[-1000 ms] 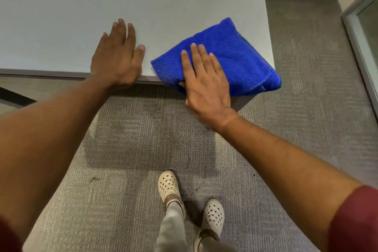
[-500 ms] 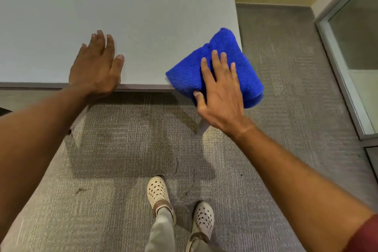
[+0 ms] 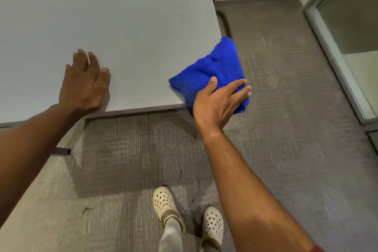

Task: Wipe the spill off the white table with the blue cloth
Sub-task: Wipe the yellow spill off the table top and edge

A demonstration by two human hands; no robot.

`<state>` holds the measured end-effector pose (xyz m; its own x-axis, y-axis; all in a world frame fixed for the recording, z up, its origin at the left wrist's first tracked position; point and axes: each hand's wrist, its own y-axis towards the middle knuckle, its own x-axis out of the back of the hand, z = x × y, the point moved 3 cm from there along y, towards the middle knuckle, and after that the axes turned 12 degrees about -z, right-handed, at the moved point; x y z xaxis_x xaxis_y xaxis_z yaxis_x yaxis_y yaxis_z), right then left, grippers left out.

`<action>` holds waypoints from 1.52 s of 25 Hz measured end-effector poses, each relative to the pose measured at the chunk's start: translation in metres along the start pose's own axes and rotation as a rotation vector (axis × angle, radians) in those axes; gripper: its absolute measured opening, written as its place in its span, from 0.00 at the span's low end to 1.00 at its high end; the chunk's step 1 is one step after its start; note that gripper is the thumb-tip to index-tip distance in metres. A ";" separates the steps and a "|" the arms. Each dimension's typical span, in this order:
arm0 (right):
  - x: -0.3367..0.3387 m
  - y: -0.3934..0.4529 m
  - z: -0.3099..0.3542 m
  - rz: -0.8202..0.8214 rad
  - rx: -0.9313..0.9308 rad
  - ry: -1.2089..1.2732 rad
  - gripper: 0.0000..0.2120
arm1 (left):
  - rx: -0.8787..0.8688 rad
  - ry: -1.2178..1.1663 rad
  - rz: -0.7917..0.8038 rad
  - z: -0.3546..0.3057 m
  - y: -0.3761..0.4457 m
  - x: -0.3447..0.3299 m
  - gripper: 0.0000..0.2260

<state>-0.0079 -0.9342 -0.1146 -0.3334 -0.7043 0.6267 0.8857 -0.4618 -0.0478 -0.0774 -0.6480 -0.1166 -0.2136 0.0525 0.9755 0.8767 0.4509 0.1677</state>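
Blue cloth (image 3: 212, 69) has slid right to the near right corner of the white desk (image 3: 122, 26) compared with a second ago, when it sat further in along the front edge. Now a good chunk of it hangs past the corner over the carpet (image 3: 286, 108). The right hand (image 3: 216, 102) used to lie flat on top with fingers spread; now it's wrapped around the cloth's lower edge, thumb on top and fingers curled over the far side, so it's gripping the cloth rather than pressing it. The left hand (image 3: 83, 86) is flat and relaxed on the desk near the front edge, holding nothing, same as before.

My read: the wiping stroke just ran off the corner, so this pass is probably ending, maybe the whole job.

Hard to say though, since I can't spot any spill on the desk at all; the surface looks uniformly pale. The cloth's underside is hidden, the desk's left and far sides are cut off, and the left fingertips are a bit blurred.
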 end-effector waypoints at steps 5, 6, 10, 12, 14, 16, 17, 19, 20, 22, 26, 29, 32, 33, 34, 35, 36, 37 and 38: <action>-0.003 0.037 0.001 -0.058 0.032 -0.025 0.28 | 0.054 0.020 -0.097 -0.002 0.003 -0.009 0.31; -0.002 0.036 0.000 -0.058 0.043 -0.021 0.28 | 0.051 0.022 -0.111 -0.002 0.002 -0.009 0.32; 0.000 -0.012 -0.007 -0.113 0.205 -0.040 0.30 | 0.050 0.019 -0.122 -0.003 0.003 -0.008 0.31; -0.003 -0.030 -0.008 -0.129 0.225 -0.035 0.31 | 0.034 0.024 -0.129 -0.003 0.002 -0.008 0.31; -0.006 -0.026 -0.005 -0.119 0.206 -0.052 0.32 | 0.026 0.022 -0.131 -0.002 0.001 -0.007 0.31; -0.007 -0.005 -0.004 -0.104 0.161 -0.094 0.31 | 0.019 0.020 -0.136 -0.002 0.001 -0.007 0.30; -0.007 0.009 -0.003 -0.084 0.120 -0.105 0.30 | 0.016 0.025 -0.140 -0.002 0.002 -0.007 0.30; -0.006 0.031 -0.002 -0.043 0.072 -0.120 0.29 | 0.020 0.031 -0.143 -0.001 0.003 -0.009 0.30; -0.004 0.034 -0.001 -0.032 0.094 -0.144 0.29 | 0.027 0.032 -0.141 0.000 0.003 -0.009 0.30; -0.001 0.024 0.001 -0.028 0.224 -0.240 0.30 | 0.030 0.030 -0.132 0.001 0.003 -0.010 0.30; 0.005 -0.006 -0.002 0.011 0.495 -0.430 0.34 | 0.024 0.023 -0.107 -0.003 0.003 -0.009 0.31; -0.002 0.016 0.008 0.109 0.542 -0.483 0.36 | 0.016 -0.001 -0.085 -0.006 0.003 -0.003 0.32; -0.022 0.046 0.028 0.192 0.489 -0.476 0.37 | -0.102 -0.037 -0.034 -0.005 0.018 0.002 0.31; -0.029 0.054 0.035 0.200 0.461 -0.473 0.36 | -0.127 -0.055 -0.029 -0.004 0.026 0.003 0.30; -0.037 0.061 0.042 0.199 0.440 -0.477 0.36 | -0.137 -0.066 -0.034 -0.002 0.037 0.003 0.30; -0.044 0.068 0.049 0.192 0.424 -0.485 0.36 | -0.147 -0.069 -0.046 0.000 0.047 0.001 0.29; -0.051 0.074 0.055 0.185 0.418 -0.496 0.35 | -0.159 -0.067 -0.055 0.001 0.056 -0.003 0.29; -0.059 0.080 0.061 0.179 0.419 -0.509 0.35 | -0.174 -0.063 -0.057 0.001 0.066 -0.006 0.29; -0.065 0.086 0.067 0.176 0.425 -0.523 0.34 | -0.193 -0.060 -0.056 0.002 0.076 -0.010 0.29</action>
<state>0.1116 -0.8920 -0.1077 -0.0683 -0.3483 0.9349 0.9975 -0.0384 0.0585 -0.0097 -0.6125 -0.1135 -0.2849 0.0873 0.9546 0.9276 0.2763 0.2515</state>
